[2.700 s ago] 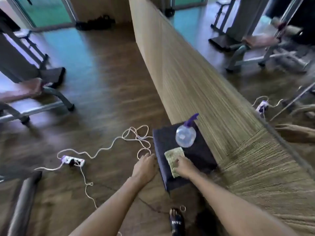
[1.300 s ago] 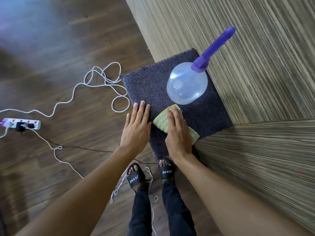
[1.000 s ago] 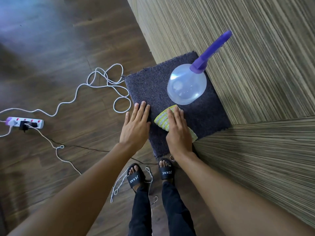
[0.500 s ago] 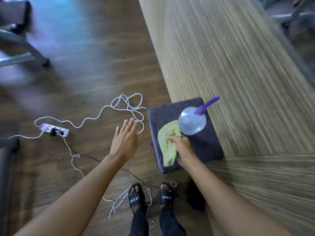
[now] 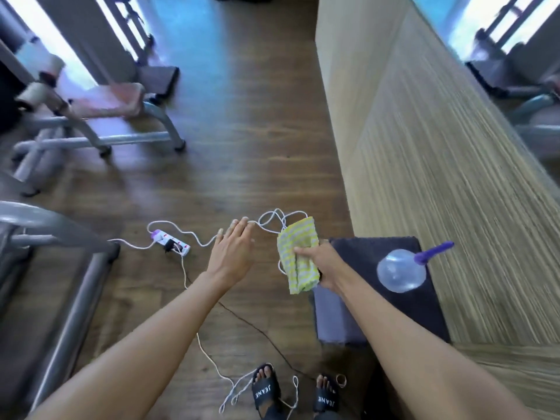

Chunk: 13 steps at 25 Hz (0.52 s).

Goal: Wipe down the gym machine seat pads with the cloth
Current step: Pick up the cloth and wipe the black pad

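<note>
I see the cloth [image 5: 298, 259], striped yellow and white, bunched in my right hand [image 5: 322, 262]. Thumb and curled fingers pinch it near its middle, with one flap standing past the fingertips and the other hanging below the palm, off the floor. The pinkish seat pad [image 5: 109, 103] I mean to wipe sits well apart, far ahead and left of those fingers.

My main worry is the white cable [image 5: 272, 221]. It loops on the floor just beyond both sets of fingertips and trails back around my sandals [image 5: 265, 389], so a step toward the bench could snag it. The pinch is also narrow, so a quick swing might shake the cloth loose. The spray bottle [image 5: 400, 269] stands on the dark mat [image 5: 378, 298] behind my right wrist, out of either hand's grasp.

My left hand [image 5: 235, 251] is empty, palm down, fingers straight and close together, reaching forward. The power strip [image 5: 171, 242] lies just left of them.
</note>
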Each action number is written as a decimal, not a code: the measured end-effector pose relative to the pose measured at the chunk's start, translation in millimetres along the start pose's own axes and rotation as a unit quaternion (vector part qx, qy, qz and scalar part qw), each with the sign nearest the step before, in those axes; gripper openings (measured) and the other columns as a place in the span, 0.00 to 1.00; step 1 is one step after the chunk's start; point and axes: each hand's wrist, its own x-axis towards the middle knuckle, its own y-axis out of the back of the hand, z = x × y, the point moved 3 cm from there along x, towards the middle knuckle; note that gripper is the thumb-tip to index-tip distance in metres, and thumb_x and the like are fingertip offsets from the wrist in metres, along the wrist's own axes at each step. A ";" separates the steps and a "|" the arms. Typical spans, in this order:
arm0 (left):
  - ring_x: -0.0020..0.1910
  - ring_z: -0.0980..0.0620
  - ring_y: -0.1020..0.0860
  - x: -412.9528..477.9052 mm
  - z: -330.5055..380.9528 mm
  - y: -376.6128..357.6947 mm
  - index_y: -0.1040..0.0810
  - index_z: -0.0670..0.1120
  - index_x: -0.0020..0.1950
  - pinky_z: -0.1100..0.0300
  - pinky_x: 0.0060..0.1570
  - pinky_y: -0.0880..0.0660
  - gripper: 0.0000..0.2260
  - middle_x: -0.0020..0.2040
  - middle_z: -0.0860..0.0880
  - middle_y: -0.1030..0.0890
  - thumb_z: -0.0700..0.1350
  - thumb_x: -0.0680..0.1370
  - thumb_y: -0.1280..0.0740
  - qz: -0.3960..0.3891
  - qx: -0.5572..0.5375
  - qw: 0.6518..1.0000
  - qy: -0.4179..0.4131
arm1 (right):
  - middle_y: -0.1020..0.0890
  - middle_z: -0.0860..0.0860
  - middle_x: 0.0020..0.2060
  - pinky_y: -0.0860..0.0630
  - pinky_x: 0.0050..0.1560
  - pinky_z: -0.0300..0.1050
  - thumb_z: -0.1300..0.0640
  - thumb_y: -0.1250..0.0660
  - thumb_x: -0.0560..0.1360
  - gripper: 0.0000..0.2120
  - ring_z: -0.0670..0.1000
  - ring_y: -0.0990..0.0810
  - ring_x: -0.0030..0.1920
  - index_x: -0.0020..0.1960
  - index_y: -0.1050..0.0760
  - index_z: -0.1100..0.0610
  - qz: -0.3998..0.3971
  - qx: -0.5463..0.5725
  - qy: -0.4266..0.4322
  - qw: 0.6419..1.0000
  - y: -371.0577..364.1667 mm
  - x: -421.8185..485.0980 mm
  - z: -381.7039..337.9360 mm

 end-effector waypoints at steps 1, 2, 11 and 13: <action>0.78 0.47 0.44 -1.4 -13.3 9.3 0.38 0.47 0.77 0.46 0.76 0.46 0.21 0.79 0.49 0.40 0.44 0.83 0.45 0.003 -0.002 1.000 0.006 | 0.18 0.59 0.43 0.19 0.43 0.54 0.71 0.37 0.76 0.08 0.57 0.18 0.40 0.54 0.23 0.66 0.008 -0.038 0.016 0.999 -14.8 3.8 -3.2; 0.78 0.47 0.43 -2.2 -24.9 15.8 0.38 0.47 0.77 0.46 0.76 0.46 0.22 0.78 0.48 0.40 0.44 0.82 0.44 0.005 -0.004 1.000 0.011 | 0.18 0.59 0.42 0.19 0.46 0.57 0.71 0.37 0.75 0.09 0.58 0.18 0.41 0.54 0.23 0.66 0.023 -0.085 0.036 0.995 -26.1 8.8 -5.7; 0.73 0.48 0.35 22.8 -108.9 39.9 0.34 0.46 0.74 0.51 0.71 0.39 0.21 0.73 0.48 0.30 0.45 0.80 0.41 0.004 -0.014 0.999 0.034 | 0.17 0.60 0.50 0.21 0.53 0.54 0.70 0.36 0.73 0.11 0.58 0.18 0.49 0.53 0.22 0.61 0.068 -0.270 0.085 0.957 -97.6 76.5 -29.6; 0.73 0.48 0.35 48.1 -122.5 40.8 0.34 0.46 0.74 0.51 0.71 0.38 0.22 0.73 0.48 0.30 0.44 0.80 0.41 -0.001 -0.011 0.999 0.039 | 0.17 0.60 0.48 0.21 0.54 0.54 0.70 0.37 0.73 0.11 0.58 0.18 0.49 0.50 0.23 0.59 0.058 -0.271 0.094 0.956 -108.3 102.2 -46.7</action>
